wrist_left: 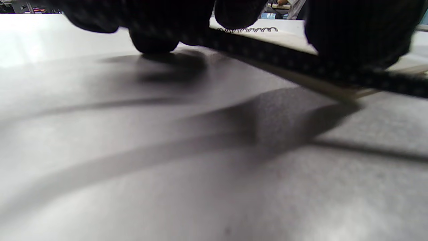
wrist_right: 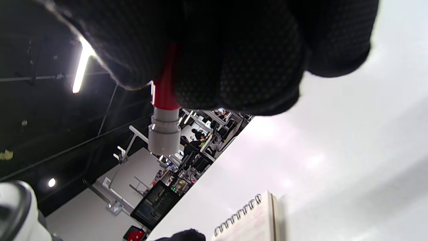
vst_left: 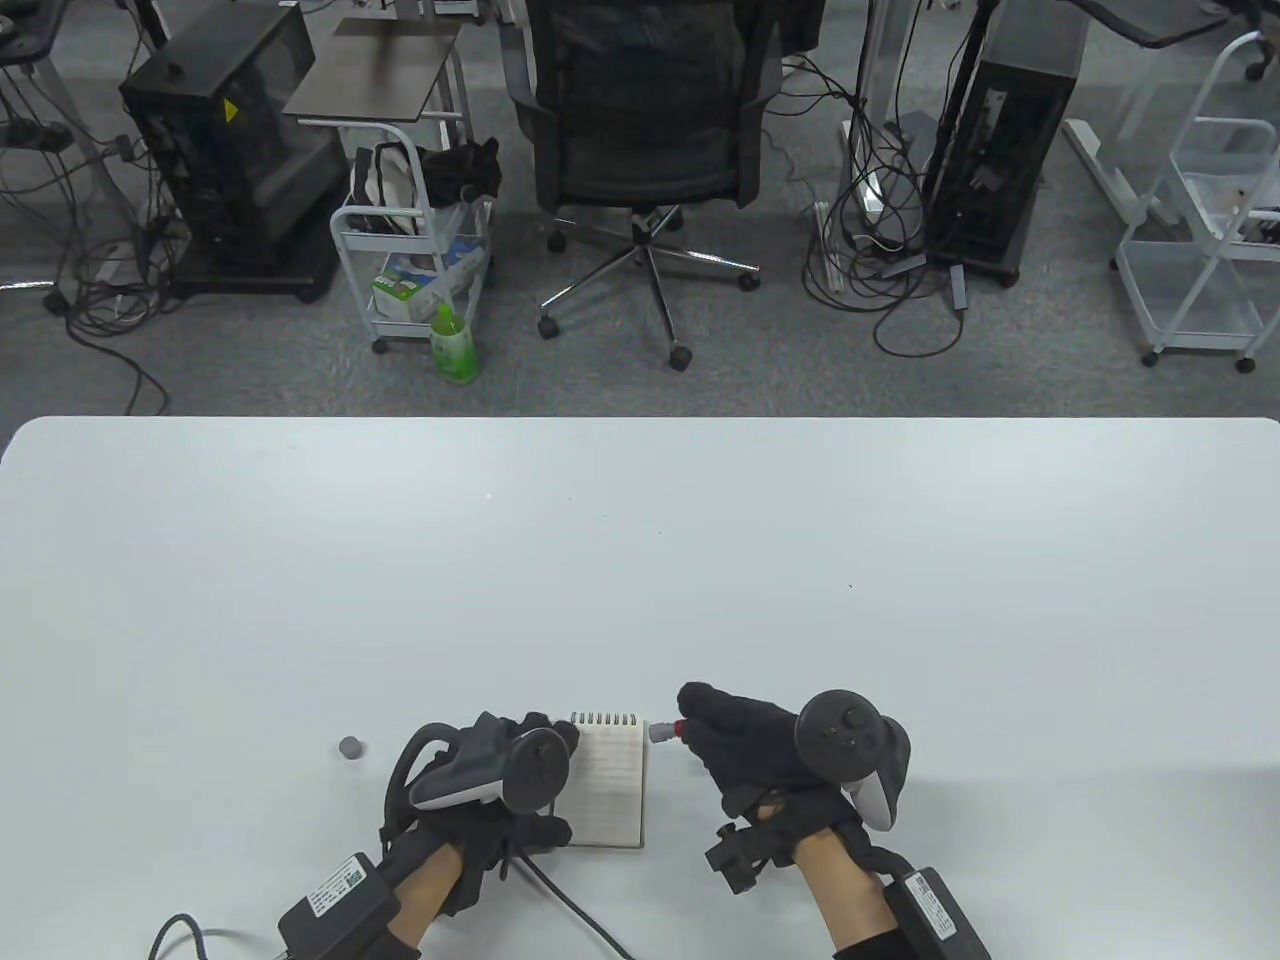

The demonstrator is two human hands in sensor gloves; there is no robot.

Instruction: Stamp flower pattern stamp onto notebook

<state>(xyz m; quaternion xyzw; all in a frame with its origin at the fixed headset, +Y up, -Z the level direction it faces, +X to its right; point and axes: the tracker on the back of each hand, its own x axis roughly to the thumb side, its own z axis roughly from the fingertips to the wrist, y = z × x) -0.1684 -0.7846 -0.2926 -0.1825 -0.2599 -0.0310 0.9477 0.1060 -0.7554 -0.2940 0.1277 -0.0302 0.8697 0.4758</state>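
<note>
A small spiral-bound notebook (vst_left: 612,785) lies open near the table's front edge, lined page up. My left hand (vst_left: 500,775) rests on its left side and holds it flat; in the left wrist view my fingertips (wrist_left: 153,40) touch the table beside the notebook's edge (wrist_left: 301,36). My right hand (vst_left: 745,745) grips a red stamp with a grey tip (vst_left: 662,731), the tip pointing left just off the notebook's top right corner. The right wrist view shows the stamp (wrist_right: 164,127) between my fingers (wrist_right: 234,73), with the notebook (wrist_right: 254,217) below it.
A small grey cap (vst_left: 351,747) lies on the white table (vst_left: 640,560) left of my left hand. Cables run from both wrists off the front edge. An office chair (vst_left: 645,150) and carts stand on the floor beyond the far edge.
</note>
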